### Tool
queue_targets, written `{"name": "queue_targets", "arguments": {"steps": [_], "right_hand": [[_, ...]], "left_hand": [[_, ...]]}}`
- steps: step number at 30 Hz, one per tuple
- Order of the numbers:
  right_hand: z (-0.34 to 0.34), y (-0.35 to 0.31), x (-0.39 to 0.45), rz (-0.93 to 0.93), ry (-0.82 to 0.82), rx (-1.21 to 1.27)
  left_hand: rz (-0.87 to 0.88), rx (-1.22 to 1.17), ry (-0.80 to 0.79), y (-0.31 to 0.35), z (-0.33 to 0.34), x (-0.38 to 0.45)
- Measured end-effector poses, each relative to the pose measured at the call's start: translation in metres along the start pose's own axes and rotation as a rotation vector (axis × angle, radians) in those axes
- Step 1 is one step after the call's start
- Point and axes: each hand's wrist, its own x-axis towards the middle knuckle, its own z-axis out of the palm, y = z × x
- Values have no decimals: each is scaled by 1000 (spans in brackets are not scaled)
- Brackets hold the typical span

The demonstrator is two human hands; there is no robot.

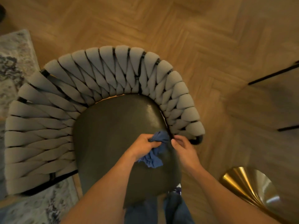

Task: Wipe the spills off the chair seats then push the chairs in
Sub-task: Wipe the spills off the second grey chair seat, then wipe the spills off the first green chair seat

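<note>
the herringbone wood floor (pixel 186 29) fills the view, with a patterned rug (pixel 14 65) at the left edge and a gold cone-shaped table base (pixel 247 183) at the lower right. on the floor stands the chair (pixel 113 73), its woven grey backrest curving round a dark rounded seat (pixel 113 126) that shines with a wet-looking patch near the upper right rim. over the right side of that seat the blue cloth (pixel 155 152) lies bunched. the left hand (pixel 144 146) grips the cloth, fingers curled into its folds. the right hand (pixel 184 149) sits just beside it at the seat's right edge, fingers bent inward and seemingly pinching a corner of the cloth, though blur makes that hard to confirm. the wiping step looks to be in hand, with the chair not yet pushed in. the next move likely calls for gathering the cloth flat and sweeping it toward the glossy patch near the backrest, pressing evenly along the seam.
</note>
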Motion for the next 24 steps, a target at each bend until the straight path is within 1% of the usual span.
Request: {"name": "queue_targets", "arguments": {"steps": [3, 6, 11, 13, 16, 20, 24], "right_hand": [[-19, 7, -32, -37, -42, 109], [-41, 12, -65, -70, -58, 174], [-89, 15, -119, -22, -10, 462], [-111, 23, -140, -53, -19, 518], [-144, 38, -172, -94, 23, 472], [-183, 58, -205, -135, 103, 392], [-219, 78, -229, -214, 178, 337]], "left_hand": [[18, -79, -18, 12, 23, -29], [45, -140, -97, 30, 51, -58], [65, -124, -241, 62, 102, -106], [96, -59, -265, 72, 121, -119], [169, 98, -270, 86, 152, -135], [272, 348, -317, 98, 197, -149], [339, 487, -344, 109, 241, -159]]}}
